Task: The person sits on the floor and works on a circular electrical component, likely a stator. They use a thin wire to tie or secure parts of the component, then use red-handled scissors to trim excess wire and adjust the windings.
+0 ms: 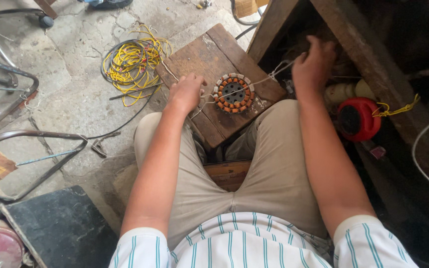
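A round motor stator point(233, 93) with orange copper windings lies on a small wooden stool point(202, 59) between my knees. My left hand point(186, 92) rests on the stool just left of the stator, fingers closed on the end of a thin white string point(260, 81). The string runs across the stator and up to my right hand point(315, 60), which is raised at the right and pinches the string's other end, pulling it taut.
A tangle of yellow and black wires point(131, 62) lies on the stone floor left of the stool. A red round object point(357, 118) with a yellow cord sits right of my knee under dark wooden beams point(373, 64). Metal frame bars point(35, 136) stand at left.
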